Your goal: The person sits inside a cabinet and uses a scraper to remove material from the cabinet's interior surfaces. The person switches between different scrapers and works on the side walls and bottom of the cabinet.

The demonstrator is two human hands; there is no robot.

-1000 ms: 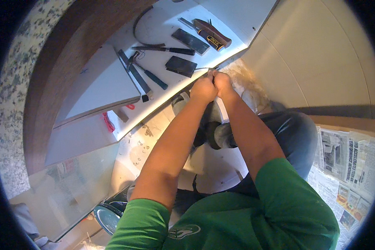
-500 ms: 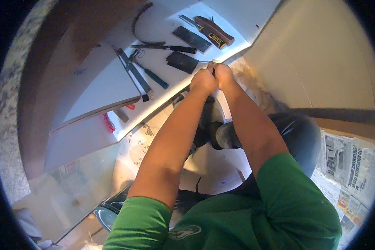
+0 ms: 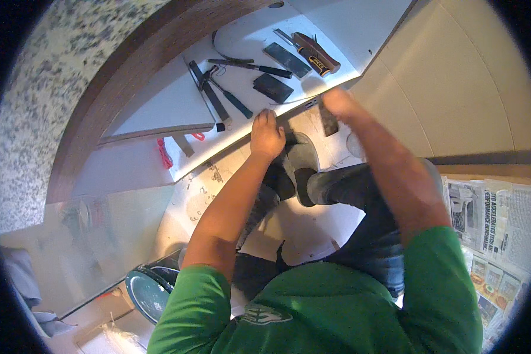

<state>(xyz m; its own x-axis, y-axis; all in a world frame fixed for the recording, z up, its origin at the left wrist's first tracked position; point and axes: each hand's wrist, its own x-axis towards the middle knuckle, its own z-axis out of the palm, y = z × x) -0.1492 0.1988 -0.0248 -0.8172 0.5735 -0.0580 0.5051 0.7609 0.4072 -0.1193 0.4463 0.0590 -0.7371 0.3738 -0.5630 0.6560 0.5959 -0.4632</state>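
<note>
Your left hand [image 3: 268, 137]: fingers loosely bent, apparently empty, at the white shelf [image 3: 205, 153] edge; brace it. Your right hand [image 3: 340, 105]: blurred, by dark strip [image 3: 328, 123]; grip indeterminable.

two bare hands [image 3: 268, 138] — one left, one right, one green-handled hammer [image 3: 236, 102] far side, one yellow-and-black-handled chisel [image 3: 314, 61] farther right, just one round teal tub [image 3: 151, 293] near left
</note>
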